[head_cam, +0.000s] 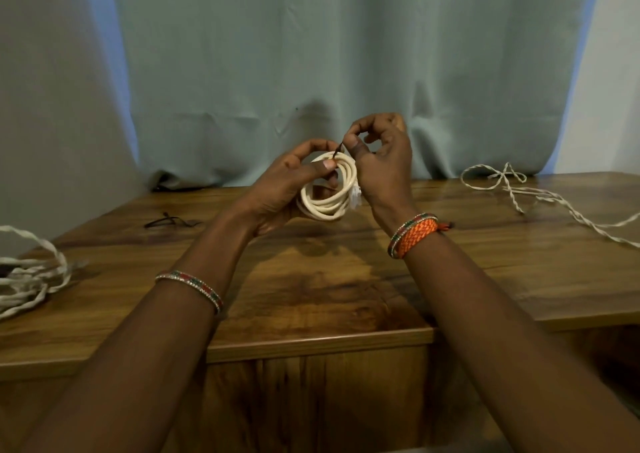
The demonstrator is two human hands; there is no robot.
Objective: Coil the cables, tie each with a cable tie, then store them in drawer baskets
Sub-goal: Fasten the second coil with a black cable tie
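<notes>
cables first: behind them a pale curtain (311, 54) hangs over the wooden table (311, 279), where twisted cord (540, 196) and another loose cord (31, 279) lie uncoiled. the cream coil (329, 189) is off the tabletop, the left hand (277, 193) clamped round it to keep its loops together, while the right hand (381, 162) pinches what seems a dark cable tie (337, 150) at its top. spare ties (169, 221) wait nearby.

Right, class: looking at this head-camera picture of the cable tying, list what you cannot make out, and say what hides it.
- Whether the dark cable tie is fastened round the white coiled cable: the left hand and right hand cover it.
- The coil's plug: blurred, too small to name.
- The twisted cable at left: cut off by the frame edge.
- Drawer baskets: none in view.
</notes>
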